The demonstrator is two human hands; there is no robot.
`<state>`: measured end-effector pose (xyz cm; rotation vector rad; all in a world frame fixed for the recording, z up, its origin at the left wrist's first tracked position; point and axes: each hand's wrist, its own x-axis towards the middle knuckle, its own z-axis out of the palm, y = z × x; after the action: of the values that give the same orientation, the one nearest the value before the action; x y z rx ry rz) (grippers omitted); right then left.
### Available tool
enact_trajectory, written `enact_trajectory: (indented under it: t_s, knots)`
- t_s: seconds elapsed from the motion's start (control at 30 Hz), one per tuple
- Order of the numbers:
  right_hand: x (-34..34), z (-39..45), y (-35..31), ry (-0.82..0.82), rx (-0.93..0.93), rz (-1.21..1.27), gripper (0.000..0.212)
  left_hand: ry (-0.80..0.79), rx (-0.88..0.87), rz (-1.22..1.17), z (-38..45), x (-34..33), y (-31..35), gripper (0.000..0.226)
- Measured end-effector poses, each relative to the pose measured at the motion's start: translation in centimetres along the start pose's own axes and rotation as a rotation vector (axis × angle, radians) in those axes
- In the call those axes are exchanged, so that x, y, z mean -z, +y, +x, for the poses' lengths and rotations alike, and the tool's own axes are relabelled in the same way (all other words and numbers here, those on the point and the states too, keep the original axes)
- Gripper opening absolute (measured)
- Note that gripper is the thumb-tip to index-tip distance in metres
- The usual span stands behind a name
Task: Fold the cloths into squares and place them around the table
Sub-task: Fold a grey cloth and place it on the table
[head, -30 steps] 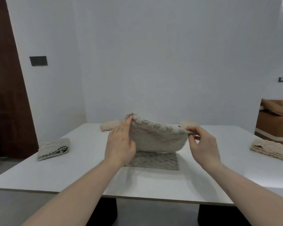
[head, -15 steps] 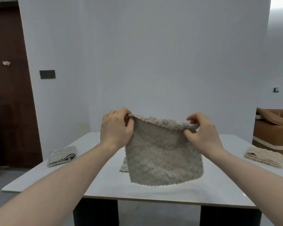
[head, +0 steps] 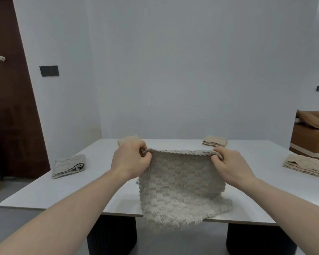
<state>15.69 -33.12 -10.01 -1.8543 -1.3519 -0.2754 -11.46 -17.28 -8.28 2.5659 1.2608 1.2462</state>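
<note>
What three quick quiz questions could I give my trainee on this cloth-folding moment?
1. True or false: both hands grip the top edge of the hanging cloth.
2. How many folded cloths lie on the table?
3. Where does the hanging cloth's lower end fall? A) fully on the table B) past the near table edge C) on the floor

Key:
1. True: the left hand and right hand each pinch an upper corner.
2. Four: left cloth, far-left cloth, far-right cloth, right cloth.
3. B
</note>
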Motion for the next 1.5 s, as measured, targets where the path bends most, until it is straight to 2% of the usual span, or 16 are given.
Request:
enact_trajectory:
  t_s: [0.23,0.43,0.57,0.73,1.03,1.23,1.33,1.5]
  knots:
    - [1.9,0.0,-1.1,-0.021,0.024,0.147,0.012,-0.041,0.009,0.010,0.3,1.6,0.2,0.020]
    - [5.1,0.1,-2.7,0.039,0.022,0.246,0.041,-0.048,0.028,-0.030,0.5,4.7,1.7,0.024]
    - [7.3,0.4,-3.8,0.075,0.003,0.287,0.043,-0.028,0.035,-0.098,1.2,6.5,2.9,0.032]
    - [8.2,0.6,-4.0,0.119,0.005,0.269,0.043,-0.042,0.058,-0.140,2.1,7.4,4.3,0.027]
    - [4.3,1.4,-0.3,0.099,-0.079,0.107,0.032,-0.080,0.162,-0.045,2.2,2.3,3.1,0.024]
    - [1.1,2.3,2.1,0.116,-0.130,0.085,0.017,-0.093,0.227,-0.118,2.2,-2.0,2.3,0.011]
    - [-0.1,3.1,3.2,0.139,-0.176,0.131,0.020,-0.102,0.224,-0.182,2.3,-3.6,2.0,0.015]
    - [-1.4,3.5,4.3,0.130,-0.229,0.167,0.023,-0.152,0.238,-0.206,1.9,-5.5,1.8,0.037]
